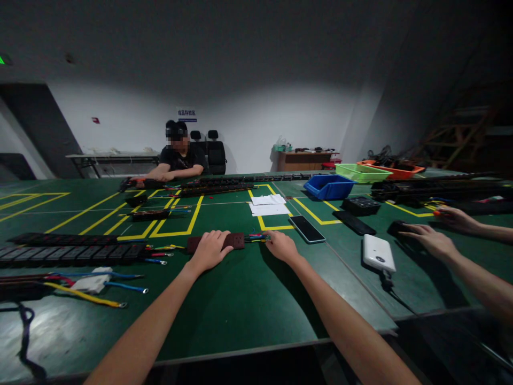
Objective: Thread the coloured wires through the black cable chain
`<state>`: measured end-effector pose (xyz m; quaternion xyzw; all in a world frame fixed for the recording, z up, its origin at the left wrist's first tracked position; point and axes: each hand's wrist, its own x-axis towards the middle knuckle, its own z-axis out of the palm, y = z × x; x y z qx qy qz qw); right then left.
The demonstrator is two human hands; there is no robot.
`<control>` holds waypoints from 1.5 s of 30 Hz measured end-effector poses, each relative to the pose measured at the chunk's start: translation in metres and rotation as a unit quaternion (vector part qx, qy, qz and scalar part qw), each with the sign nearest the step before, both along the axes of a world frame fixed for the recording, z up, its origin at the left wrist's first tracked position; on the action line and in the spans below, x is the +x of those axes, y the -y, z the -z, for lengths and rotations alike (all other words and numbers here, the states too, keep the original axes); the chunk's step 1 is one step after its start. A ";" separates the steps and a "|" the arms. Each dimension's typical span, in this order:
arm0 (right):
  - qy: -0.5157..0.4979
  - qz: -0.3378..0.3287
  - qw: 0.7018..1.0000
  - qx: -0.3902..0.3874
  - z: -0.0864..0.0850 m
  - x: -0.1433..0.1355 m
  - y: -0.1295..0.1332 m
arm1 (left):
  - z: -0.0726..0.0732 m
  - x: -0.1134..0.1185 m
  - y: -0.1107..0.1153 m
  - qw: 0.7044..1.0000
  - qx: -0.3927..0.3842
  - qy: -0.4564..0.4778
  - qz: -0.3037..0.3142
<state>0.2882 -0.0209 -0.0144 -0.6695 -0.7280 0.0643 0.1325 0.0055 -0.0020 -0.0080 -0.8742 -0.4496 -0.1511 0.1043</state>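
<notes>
Across the top of a short dark red socket module [238, 241] lies my left hand [209, 249], its fingers over the far side and its thumb along the near side. Several coloured wires [255, 237], blue, red and yellow-green among them, come out of the module's right end. My right hand [281, 245] pinches the ends of these wires between closed fingers; the exact fingertip contact is too small to make out. The module rests on the green table [224, 315]. A smartphone [307, 229] lies just beyond my right hand.
Long black socket strips [72, 253] with lugged wires lie left. White papers [268, 205], a blue bin [328, 187] and a white power bank [379, 252] are ahead and right. A co-worker's hands [435, 240] work at right; another person [182, 155] sits across the table.
</notes>
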 end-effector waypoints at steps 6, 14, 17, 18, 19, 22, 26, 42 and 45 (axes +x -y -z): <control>-0.020 0.023 1.000 0.006 -0.002 0.000 0.000 | -0.001 0.000 0.001 1.000 0.001 -0.003 0.000; -0.022 0.027 0.999 0.011 -0.005 0.000 0.003 | 0.000 -0.001 0.000 1.000 -0.006 0.009 0.006; -0.012 0.011 1.000 0.012 -0.003 0.000 0.003 | -0.001 -0.001 0.001 1.000 -0.009 0.010 0.006; -0.007 0.005 1.000 0.007 -0.003 0.000 0.002 | -0.001 0.000 0.001 1.000 -0.009 0.009 0.006; -0.004 0.002 1.000 0.003 -0.003 0.000 0.002 | -0.002 0.000 0.001 1.000 -0.009 0.008 0.005; -0.012 0.008 1.000 0.000 -0.002 0.001 0.001 | -0.002 0.000 0.001 1.000 -0.008 0.006 0.005; -0.022 0.016 1.000 -0.001 -0.003 0.002 0.000 | -0.002 0.000 0.001 1.000 -0.005 0.005 0.007; -0.015 0.007 1.000 -0.001 -0.003 0.000 0.001 | -0.003 0.001 0.002 1.000 -0.009 0.007 0.004; -0.027 0.017 0.999 0.003 -0.003 0.001 0.000 | -0.003 0.001 0.002 1.000 -0.014 0.011 0.005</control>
